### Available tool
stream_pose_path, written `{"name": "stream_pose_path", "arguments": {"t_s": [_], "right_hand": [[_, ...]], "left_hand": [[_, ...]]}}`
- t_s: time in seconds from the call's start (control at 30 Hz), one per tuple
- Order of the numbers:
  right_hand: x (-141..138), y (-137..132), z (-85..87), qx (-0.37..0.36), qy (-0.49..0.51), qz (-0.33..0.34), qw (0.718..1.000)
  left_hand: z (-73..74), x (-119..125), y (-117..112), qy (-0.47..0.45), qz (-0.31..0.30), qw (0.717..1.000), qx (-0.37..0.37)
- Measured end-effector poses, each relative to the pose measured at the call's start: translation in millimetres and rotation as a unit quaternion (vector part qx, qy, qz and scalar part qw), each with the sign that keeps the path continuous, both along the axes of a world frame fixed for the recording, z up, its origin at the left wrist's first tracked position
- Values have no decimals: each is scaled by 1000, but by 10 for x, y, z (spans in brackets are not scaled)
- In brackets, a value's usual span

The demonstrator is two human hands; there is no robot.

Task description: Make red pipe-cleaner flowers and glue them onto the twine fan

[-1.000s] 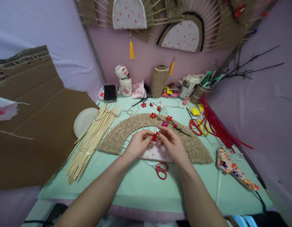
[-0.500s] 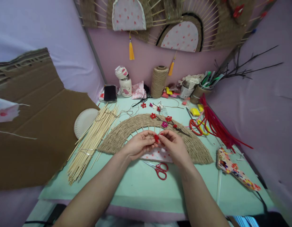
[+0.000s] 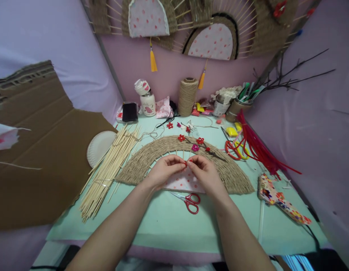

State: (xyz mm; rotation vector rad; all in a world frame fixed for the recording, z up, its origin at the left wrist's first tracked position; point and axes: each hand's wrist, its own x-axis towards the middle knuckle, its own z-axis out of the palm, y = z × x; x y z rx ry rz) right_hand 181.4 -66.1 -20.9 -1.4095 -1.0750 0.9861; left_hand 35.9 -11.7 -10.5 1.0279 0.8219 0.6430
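Observation:
Between the fingertips of both hands is a small red piece [image 3: 186, 163], mostly covered, so its exact kind is hard to make out. My left hand [image 3: 165, 169] pinches it from one side and my right hand [image 3: 204, 170] from the other. Both hands hover over a woven twine fan [image 3: 151, 150] lying flat, with thin sticks and a spotted cloth panel [image 3: 182, 182] at its inner part. A dark twig [image 3: 215, 153] with red and pink flowers [image 3: 195, 147] rests on the fan's upper right. Red-handled scissors [image 3: 191, 203] lie just below the fan.
A bundle of thin sticks [image 3: 108, 177] and a white paper plate [image 3: 100, 147] lie left, beside large cardboard [image 3: 44, 158]. Right are red pipe cleaners [image 3: 255, 146] and a flower-patterned glue gun [image 3: 278, 197]. A twine spool [image 3: 188, 97] and a bottle [image 3: 148, 103] stand behind.
The fingertips have drawn closer together, and less of the red piece shows between them. The whole view has shifted slightly; things on the table stay put.

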Motion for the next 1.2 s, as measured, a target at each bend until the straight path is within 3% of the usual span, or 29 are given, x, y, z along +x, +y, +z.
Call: {"name": "stream_pose_path", "arguments": {"t_s": [0.23, 0.37, 0.5, 0.67, 0.9, 1.0, 1.1, 1.2], "right_hand": [[-86, -38, 48, 69, -58, -60, 994], [-104, -49, 38, 100, -82, -69, 989], [-86, -33, 42, 85, -77, -69, 991], [-41, -15, 47, 63, -64, -65, 994], [-11, -5, 6, 41, -41, -66, 996], [-9, 5, -3, 31, -60, -80, 995], [-7, 6, -5, -7, -67, -43, 997], [-2, 5, -27, -19, -34, -15, 999]], "left_hand": [[-60, 71, -9, -66, 104, 992, -40], [-66, 60, -6, -101, 100, 987, -74], [-67, 38, 2, -96, 76, 990, -64], [-29, 25, 1, 0, 55, 998, 39], [-20, 15, 7, 96, 37, 985, 140], [-69, 23, -7, 118, 76, 961, 240], [-98, 34, -51, 131, 80, 923, 354], [-110, 45, -96, 141, 79, 910, 382]]}}
